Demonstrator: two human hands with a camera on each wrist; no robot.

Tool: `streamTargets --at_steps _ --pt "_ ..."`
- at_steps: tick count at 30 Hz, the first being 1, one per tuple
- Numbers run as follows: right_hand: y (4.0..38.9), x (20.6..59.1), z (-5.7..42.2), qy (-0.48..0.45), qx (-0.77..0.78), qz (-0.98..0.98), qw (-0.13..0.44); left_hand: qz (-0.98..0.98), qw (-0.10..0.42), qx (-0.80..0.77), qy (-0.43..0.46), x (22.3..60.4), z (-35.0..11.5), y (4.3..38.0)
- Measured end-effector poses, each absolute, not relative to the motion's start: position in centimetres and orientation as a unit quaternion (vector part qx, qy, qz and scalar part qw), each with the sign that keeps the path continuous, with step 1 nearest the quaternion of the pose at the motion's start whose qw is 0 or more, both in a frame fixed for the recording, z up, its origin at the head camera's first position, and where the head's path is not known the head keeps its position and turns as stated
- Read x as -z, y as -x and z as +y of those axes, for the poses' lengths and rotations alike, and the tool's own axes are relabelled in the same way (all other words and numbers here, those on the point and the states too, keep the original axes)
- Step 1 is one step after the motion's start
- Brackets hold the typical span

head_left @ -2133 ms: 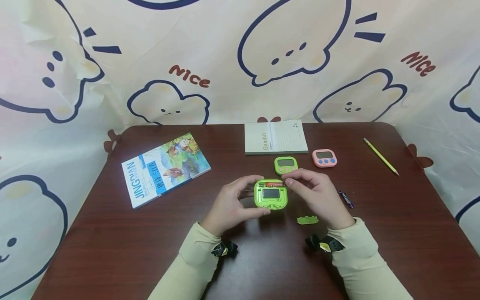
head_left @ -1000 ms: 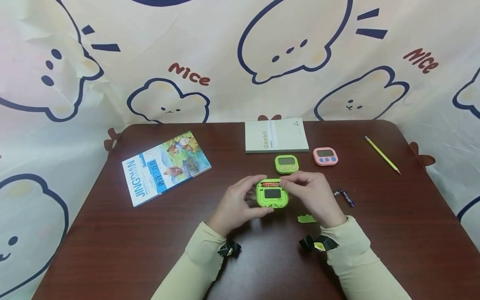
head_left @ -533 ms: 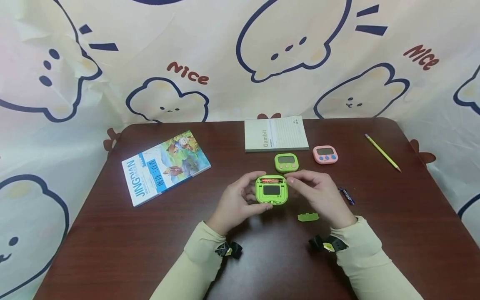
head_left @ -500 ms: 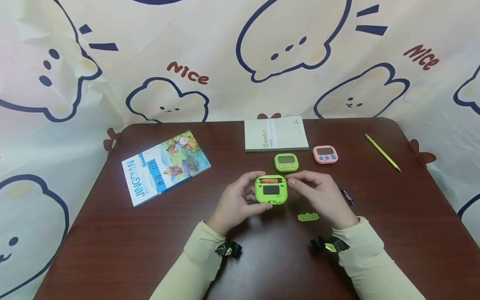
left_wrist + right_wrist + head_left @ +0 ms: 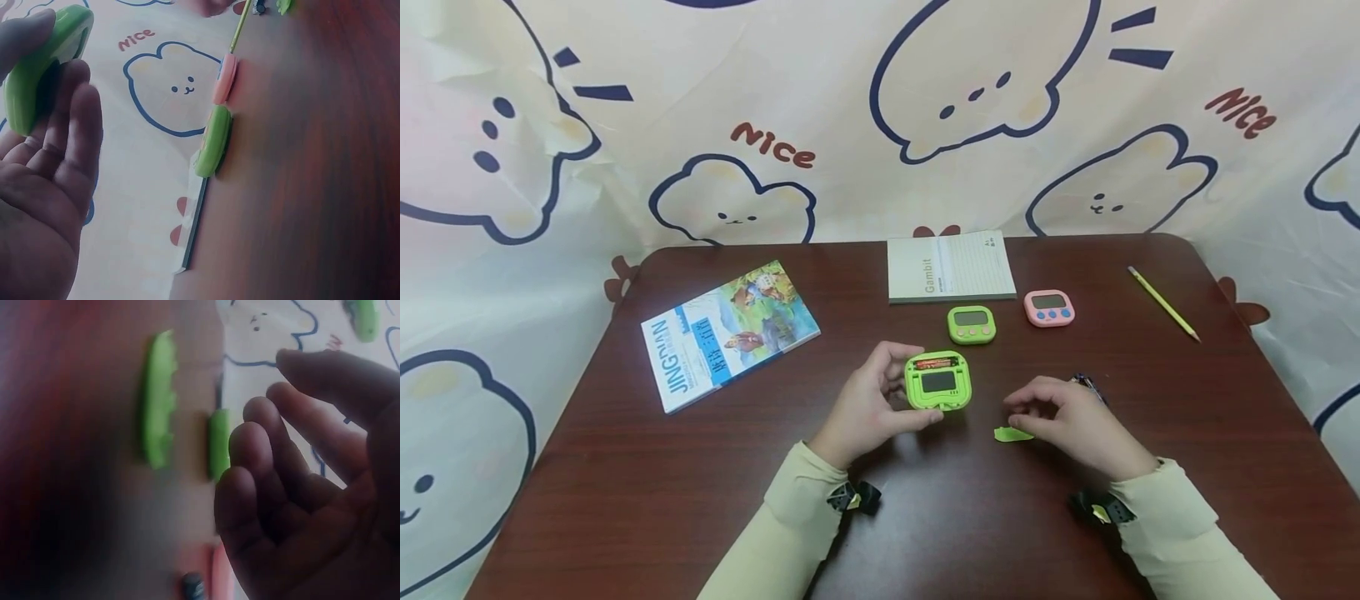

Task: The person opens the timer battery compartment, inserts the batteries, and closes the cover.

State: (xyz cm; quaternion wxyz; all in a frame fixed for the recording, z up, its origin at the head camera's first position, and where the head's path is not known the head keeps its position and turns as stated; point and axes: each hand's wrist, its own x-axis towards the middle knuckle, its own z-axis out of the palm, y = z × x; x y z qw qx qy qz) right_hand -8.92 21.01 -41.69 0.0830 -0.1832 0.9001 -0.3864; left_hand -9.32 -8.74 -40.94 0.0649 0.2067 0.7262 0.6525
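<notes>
Held raised in the left hand (image 5: 863, 412), the rounded lime-green electronic timer (image 5: 938, 398) showed a dark rectangular panel (image 5: 938, 381) and, uncovered along its twelve-o'clock edge, a seated red battery (image 5: 936, 363), while the separate green battery cover (image 5: 1011, 434) lay at the timer's four o'clock, partly hidden by the right hand (image 5: 1075, 419).

Pretty narrow gap between the lime-green rounded plastic gadget (image 5: 937, 381) in the left hand (image 5: 868, 408) and the right hand (image 5: 1078, 425). Small green plastic timer (image 5: 972, 326) blocks straight behind, dark blue cylindrical battery (image 5: 1094, 389) just past the right hand. Tons of room between the pale-yellow fabric sleeves (image 5: 793, 508) though.
</notes>
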Motion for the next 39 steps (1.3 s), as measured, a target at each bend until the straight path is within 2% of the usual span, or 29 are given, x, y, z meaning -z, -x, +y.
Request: streamTargets --at_steps 9,14,21,31,39 --pt "8.5 43.5 22.3 0.194 0.341 0.914 0.109 0.729 0.058 -0.649 -0.21 41.0 -8.9 9.4" --pt "8.6 43.4 22.0 0.198 0.304 0.926 0.104 0.73 0.057 -0.647 -0.211 41.0 -9.0 9.4" --pt "8.7 43.3 21.3 0.203 0.281 0.937 0.048 0.731 0.059 -0.645 -0.216 40.8 -8.9 9.3" --pt "9.3 40.2 18.8 0.202 0.406 0.89 -0.054 0.732 0.061 -0.642 -0.221 40.8 -8.9 9.3" --pt "10.1 37.7 17.3 0.164 0.459 0.868 -0.09 0.732 0.065 -0.638 -0.23 40.8 -8.9 9.2"
